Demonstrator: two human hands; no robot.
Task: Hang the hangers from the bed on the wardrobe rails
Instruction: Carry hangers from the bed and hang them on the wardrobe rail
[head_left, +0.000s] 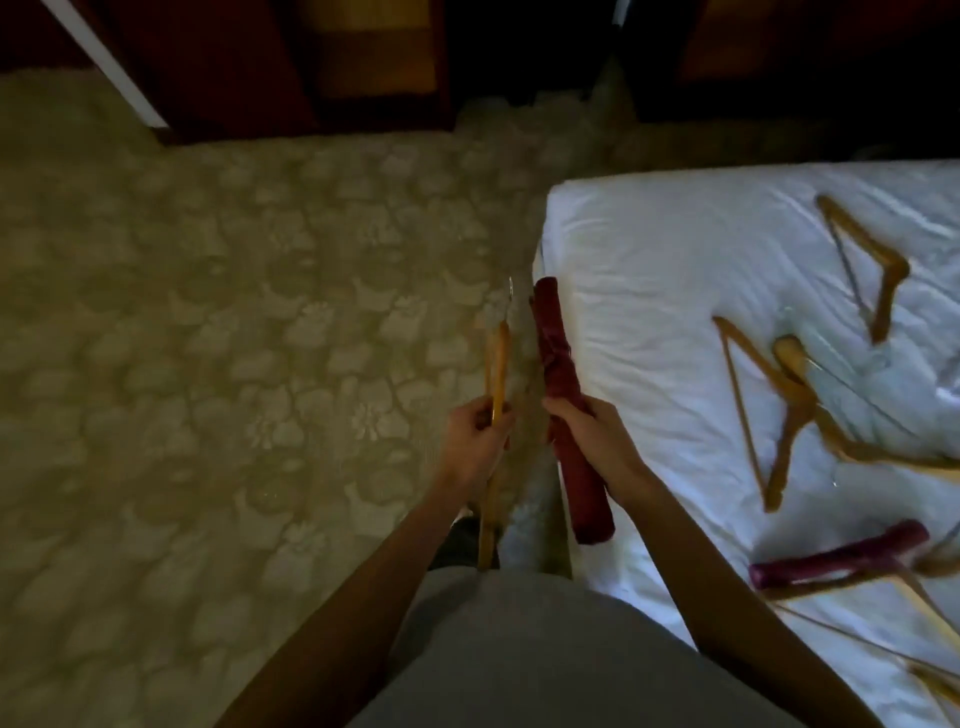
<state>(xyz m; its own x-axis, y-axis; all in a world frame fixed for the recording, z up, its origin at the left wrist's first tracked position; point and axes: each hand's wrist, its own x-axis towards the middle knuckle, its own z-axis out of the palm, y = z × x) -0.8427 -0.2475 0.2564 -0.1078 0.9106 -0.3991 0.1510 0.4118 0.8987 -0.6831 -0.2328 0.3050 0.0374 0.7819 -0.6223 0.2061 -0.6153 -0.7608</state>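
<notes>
The carpet (218, 322) fills most of the room underfoot, patterned and dim, and the dark wardrobe (363, 67) stands at the far edge of it, too shadowed for me to make out any rails or what is inside. The bed (649, 249) comes in from the right with a rumpled white sheet, and it holds the rest of the job: several wooden hangers (789, 410) lie crossed over one another near the middle, one more (878, 265) apart further up, and a padded red one (836, 564) nearer the person, with more wood showing at the lower corner. The person stands just beside the bed corner, facing the wardrobe. The right hand (592, 436) has its fingers curled around a red padded hanger (563, 400), held edge-on over the mattress edge. The left hand (475, 441) grips a wooden hanger (496, 395) by its body, fingers wrapped tight, the wire hook (506, 301) pointing away toward the floor ahead. The two hangers are close side by side, so I would worry about that hook catching the red padding as they walk, or snagging when both are lifted together. The wardrobe is dark, and a hook could miss the rail and drop. The tangled pile on the bed may also drag neighbours off the sheet when one is pulled.
</notes>
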